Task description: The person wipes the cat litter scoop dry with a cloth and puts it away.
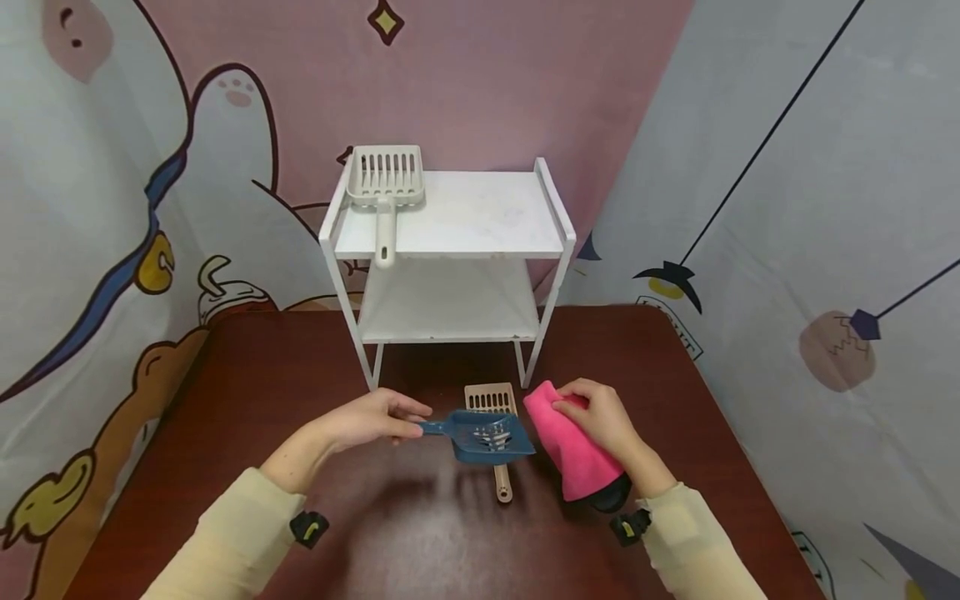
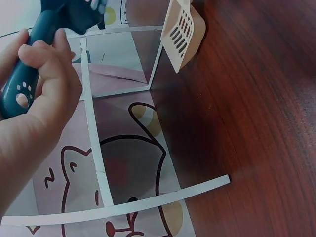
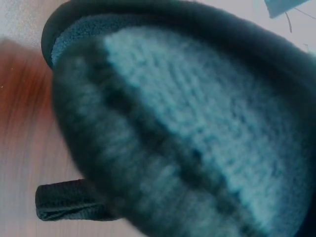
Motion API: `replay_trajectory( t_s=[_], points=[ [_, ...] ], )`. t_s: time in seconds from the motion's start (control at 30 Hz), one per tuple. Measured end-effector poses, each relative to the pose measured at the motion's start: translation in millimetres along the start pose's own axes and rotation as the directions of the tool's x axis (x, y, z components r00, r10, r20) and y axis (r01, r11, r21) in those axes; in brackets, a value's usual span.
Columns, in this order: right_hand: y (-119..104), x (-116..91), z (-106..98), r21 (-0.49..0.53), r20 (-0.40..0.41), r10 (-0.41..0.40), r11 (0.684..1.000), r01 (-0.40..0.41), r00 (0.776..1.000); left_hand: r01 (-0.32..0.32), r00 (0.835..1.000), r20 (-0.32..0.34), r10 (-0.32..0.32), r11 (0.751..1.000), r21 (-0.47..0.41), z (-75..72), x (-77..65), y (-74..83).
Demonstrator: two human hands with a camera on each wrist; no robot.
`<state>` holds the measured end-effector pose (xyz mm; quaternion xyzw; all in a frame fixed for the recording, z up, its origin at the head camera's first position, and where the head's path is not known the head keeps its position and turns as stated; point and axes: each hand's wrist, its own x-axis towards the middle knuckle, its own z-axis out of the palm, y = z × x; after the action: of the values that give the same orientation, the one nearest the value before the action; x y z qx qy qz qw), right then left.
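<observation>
My left hand point(image 1: 378, 417) grips the handle of a blue litter scoop point(image 1: 487, 450), held level over the table with its slotted pan pointing right. Paw-print cutouts mark the end of the blue handle point(image 2: 22, 91) in the left wrist view. A beige litter scoop point(image 1: 502, 482) lies on the table, partly covered by the blue one in the head view. With thumb and fingers, my right hand point(image 1: 603, 417) pinches a pink fabric mitt point(image 1: 562, 442) with a dark cuff. The right wrist view looks into its opening, where a fuzzy blue-grey lining point(image 3: 207, 123) shows beside a black loop point(image 3: 69, 200).
A white two-tier shelf point(image 1: 450, 300) stands at the back of the dark red wooden table point(image 1: 292, 358). Its top carries a cream litter scoop point(image 1: 386, 217), handle jutting past the front edge. Printed cloth walls point(image 1: 517, 83) rise behind and at both sides.
</observation>
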<state>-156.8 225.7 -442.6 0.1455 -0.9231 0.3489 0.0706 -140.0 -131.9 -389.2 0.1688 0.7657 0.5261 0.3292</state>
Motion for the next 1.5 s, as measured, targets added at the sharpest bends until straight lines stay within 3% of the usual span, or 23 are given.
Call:
replay_trajectory(
  t_s=[0.3,0.83,1.17,1.5],
  points=[
    [-0.2,-0.9,2.1,0.0,0.003,0.001,1.0,-0.001,1.0,-0.045,0.999,0.01,0.045,0.999,-0.018,1.3,0.9,6.1],
    [0.9,-3.5,1.8,-0.013,0.017,0.007,1.0,-0.007,1.0,-0.074,0.997,0.015,0.076,0.994,-0.086,-7.8,1.2,48.0],
    [1.6,-1.5,2.4,-0.016,0.006,-0.007,1.0,0.007,1.0,-0.048,0.997,-0.056,0.044,0.996,-0.075,-22.2,1.7,81.5],
    [1.7,-0.5,2.4,-0.011,0.019,-0.011,1.0,0.011,1.0,-0.09,0.991,-0.109,0.081,0.993,-0.081,-30.6,2.7,96.3]
  ],
)
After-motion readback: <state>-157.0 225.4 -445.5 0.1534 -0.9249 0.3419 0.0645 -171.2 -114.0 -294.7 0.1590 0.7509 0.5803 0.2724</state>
